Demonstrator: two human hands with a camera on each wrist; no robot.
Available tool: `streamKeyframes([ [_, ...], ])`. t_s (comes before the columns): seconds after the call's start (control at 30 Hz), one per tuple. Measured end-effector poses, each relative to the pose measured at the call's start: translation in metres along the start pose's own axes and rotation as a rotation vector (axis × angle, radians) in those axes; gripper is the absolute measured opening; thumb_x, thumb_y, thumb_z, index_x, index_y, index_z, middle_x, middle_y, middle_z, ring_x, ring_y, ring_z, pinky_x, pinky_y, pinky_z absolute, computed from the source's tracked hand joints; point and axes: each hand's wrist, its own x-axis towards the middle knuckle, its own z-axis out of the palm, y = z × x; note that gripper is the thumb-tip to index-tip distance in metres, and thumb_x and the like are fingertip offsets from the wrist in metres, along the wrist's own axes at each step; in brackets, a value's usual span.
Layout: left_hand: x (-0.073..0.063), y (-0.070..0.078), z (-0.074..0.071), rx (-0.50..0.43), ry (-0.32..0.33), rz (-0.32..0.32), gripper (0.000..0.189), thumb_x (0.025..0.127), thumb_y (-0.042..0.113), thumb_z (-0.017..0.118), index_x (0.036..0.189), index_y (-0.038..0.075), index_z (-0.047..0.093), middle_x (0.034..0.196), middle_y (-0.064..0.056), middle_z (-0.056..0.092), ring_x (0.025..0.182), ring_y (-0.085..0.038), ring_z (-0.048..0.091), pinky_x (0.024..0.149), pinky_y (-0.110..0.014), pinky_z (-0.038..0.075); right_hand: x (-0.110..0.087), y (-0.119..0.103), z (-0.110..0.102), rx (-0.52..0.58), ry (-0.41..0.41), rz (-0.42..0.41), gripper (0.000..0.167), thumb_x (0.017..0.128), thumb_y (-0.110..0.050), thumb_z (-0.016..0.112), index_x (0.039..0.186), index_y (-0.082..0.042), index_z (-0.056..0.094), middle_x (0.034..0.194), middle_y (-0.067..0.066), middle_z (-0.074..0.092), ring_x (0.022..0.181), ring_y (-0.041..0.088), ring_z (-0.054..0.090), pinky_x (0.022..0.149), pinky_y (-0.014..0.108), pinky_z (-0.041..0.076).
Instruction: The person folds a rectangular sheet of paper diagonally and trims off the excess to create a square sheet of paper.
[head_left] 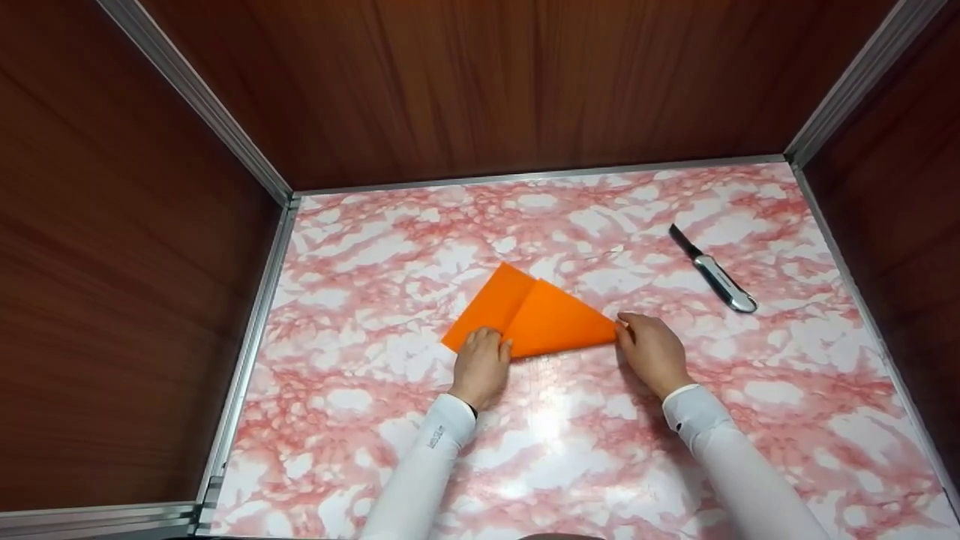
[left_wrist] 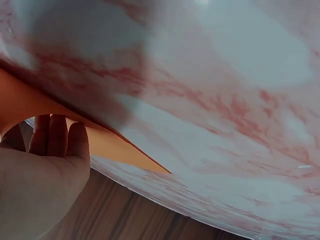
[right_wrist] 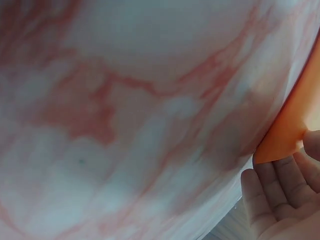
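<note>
A folded sheet of orange paper [head_left: 551,319] lies on the table, one layer forming a pointed flap toward the right. My left hand [head_left: 481,367] holds its lower edge near the middle, with fingers bent over the paper and the thumb beside the fold. In the left wrist view, the paper [left_wrist: 117,147] bows up around those fingers [left_wrist: 57,135]. My right hand [head_left: 652,349] pinches the right-hand tip between thumb and fingers. The right wrist view shows that orange corner [right_wrist: 280,142] with the fingers [right_wrist: 280,190] spread under it.
A utility knife [head_left: 720,281] with a dark blade and silver-black handle lies at the right, beyond my right hand. The table [head_left: 360,262] has a red-and-white marbled top. Dark wood panels [head_left: 487,90] with metal edging enclose its back and sides.
</note>
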Motion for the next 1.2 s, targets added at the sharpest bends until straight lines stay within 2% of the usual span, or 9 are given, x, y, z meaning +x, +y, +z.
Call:
streamKeyframes([
  [0.2, 0.000, -0.001, 0.004, 0.031, 0.065, -0.017, 0.027, 0.105, 0.032, 0.058, 0.095, 0.008, 0.067, 0.103, -0.009, 0.066, 0.102, -0.031, 0.059, 0.088, -0.044, 0.048, -0.002, 0.000, 0.001, -0.030, 0.021, 0.013, 0.029, 0.101, -0.021, 0.065, 0.120, -0.001, 0.073, 0.109, 0.017, 0.074, 0.100, 0.039, 0.066, 0.089, 0.057, 0.051],
  [0.3, 0.001, 0.001, 0.006, 0.037, 0.068, -0.020, 0.026, 0.104, 0.029, 0.060, 0.113, 0.006, 0.067, 0.112, -0.011, 0.065, 0.108, -0.032, 0.059, 0.092, -0.046, 0.048, -0.001, 0.000, 0.003, -0.046, 0.009, 0.012, 0.024, 0.100, -0.019, 0.066, 0.116, -0.002, 0.073, 0.109, 0.016, 0.073, 0.100, 0.039, 0.065, 0.088, 0.057, 0.051],
  [0.43, 0.000, 0.007, 0.007, 0.107, -0.001, 0.017, 0.052, 0.106, 0.034, 0.056, 0.153, 0.014, 0.047, 0.146, -0.012, 0.054, 0.125, -0.035, 0.055, 0.100, -0.052, 0.045, 0.000, -0.001, 0.005, -0.073, 0.000, -0.002, 0.019, 0.099, -0.018, 0.067, 0.109, -0.004, 0.075, 0.104, 0.014, 0.072, 0.098, 0.038, 0.064, 0.086, 0.056, 0.051],
  [0.53, 0.000, 0.011, 0.007, 0.198, -0.043, 0.084, 0.060, 0.107, 0.040, 0.053, 0.162, 0.023, 0.035, 0.160, -0.010, 0.039, 0.130, -0.036, 0.052, 0.100, -0.055, 0.044, 0.001, 0.000, 0.006, -0.088, -0.002, -0.014, 0.016, 0.099, -0.017, 0.068, 0.105, -0.005, 0.076, 0.098, 0.013, 0.071, 0.094, 0.037, 0.064, 0.084, 0.055, 0.052],
  [0.63, -0.001, 0.011, 0.010, 0.318, -0.029, 0.197, 0.059, 0.107, 0.039, 0.054, 0.161, 0.025, 0.037, 0.164, -0.008, 0.033, 0.138, -0.035, 0.045, 0.106, -0.053, 0.041, 0.001, 0.000, 0.006, -0.093, -0.003, -0.020, 0.015, 0.099, -0.016, 0.068, 0.103, -0.005, 0.076, 0.095, 0.012, 0.069, 0.092, 0.037, 0.063, 0.082, 0.054, 0.052],
  [0.83, -0.005, 0.007, 0.017, 0.510, -0.046, 0.440, 0.055, 0.107, 0.021, 0.053, 0.160, 0.030, 0.039, 0.169, -0.003, 0.025, 0.154, -0.031, 0.020, 0.121, -0.057, 0.019, 0.000, 0.001, 0.007, -0.085, -0.004, -0.020, 0.014, 0.099, -0.016, 0.067, 0.103, -0.005, 0.076, 0.094, 0.012, 0.068, 0.090, 0.036, 0.063, 0.081, 0.054, 0.052],
  [0.9, -0.007, 0.007, 0.020, 0.483, -0.104, 0.438, 0.057, 0.108, 0.021, 0.052, 0.161, 0.031, 0.035, 0.169, -0.003, 0.022, 0.155, -0.033, 0.016, 0.119, -0.062, 0.018, 0.000, 0.001, 0.007, -0.087, -0.004, -0.018, 0.014, 0.099, -0.016, 0.068, 0.103, -0.005, 0.076, 0.094, 0.011, 0.068, 0.089, 0.035, 0.063, 0.081, 0.054, 0.053],
  [1.03, -0.009, 0.008, 0.021, 0.404, -0.219, 0.338, 0.060, 0.109, 0.019, 0.048, 0.163, 0.034, 0.027, 0.170, -0.005, 0.019, 0.155, -0.039, 0.013, 0.117, -0.066, 0.020, -0.001, 0.001, 0.007, -0.088, -0.001, -0.027, 0.015, 0.098, -0.016, 0.068, 0.104, -0.005, 0.077, 0.095, 0.012, 0.068, 0.090, 0.035, 0.063, 0.082, 0.054, 0.052],
  [1.2, -0.007, 0.013, 0.021, 0.395, -0.275, 0.264, 0.060, 0.110, 0.015, 0.045, 0.163, 0.034, 0.026, 0.169, -0.006, 0.022, 0.154, -0.040, 0.016, 0.118, -0.065, 0.020, -0.003, 0.000, 0.006, -0.078, 0.007, -0.036, 0.017, 0.098, -0.015, 0.068, 0.108, -0.004, 0.076, 0.097, 0.012, 0.069, 0.093, 0.036, 0.063, 0.083, 0.054, 0.051],
])
